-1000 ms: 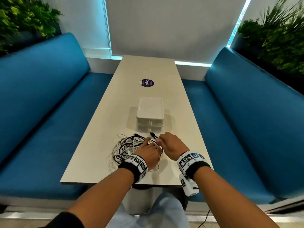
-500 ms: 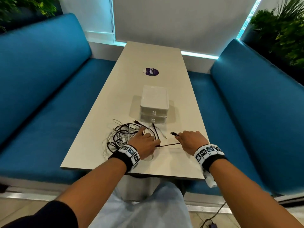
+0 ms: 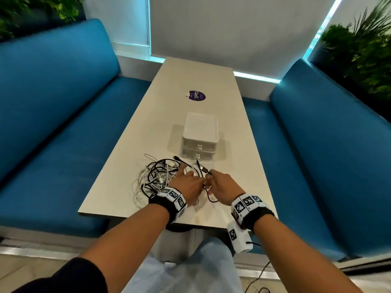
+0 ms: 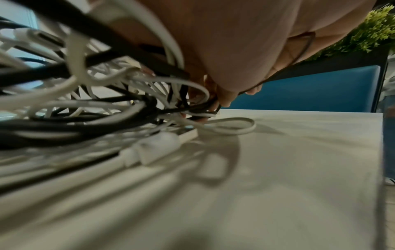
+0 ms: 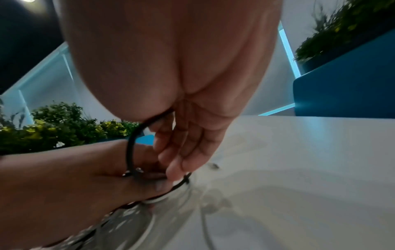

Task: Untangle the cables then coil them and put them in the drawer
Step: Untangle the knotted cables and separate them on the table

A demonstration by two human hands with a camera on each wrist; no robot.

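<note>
the tangle of thin black and white cables [image 3: 157, 176] lies on the near part of the long pale beige table [image 3: 135, 144], left of centre and just in front of the small white plastic two-drawer box [image 3: 200, 137], whose two drawers are both pushed in. the left hand [image 3: 187, 185] rests on the right edge of the tangle with its fingers spread among the strands; in the left wrist view the fingertips [image 4: 226, 99] curl down into black and white loops and press them together, so this hand grips the bundle. the right hand [image 3: 222, 186] sits just beside it, almost touching, and holds one thin black cable [image 3: 208, 195] between thumb and fingers; its metal-tipped plug [image 3: 204, 169] sticks up past the knuckles toward the box, and a slack loop hangs back near the wrist. in the right wrist view that black cable [image 5: 130, 143] arcs from under the palm down to the left hand [image 5: 64, 177], with the right fingers [image 5: 181, 152] bent around it.

a round purple sticker [image 3: 196, 95] lies farther up the table. blue padded benches [image 3: 53, 123] run along both sides, with green plants [image 3: 364, 49] behind them.
</note>
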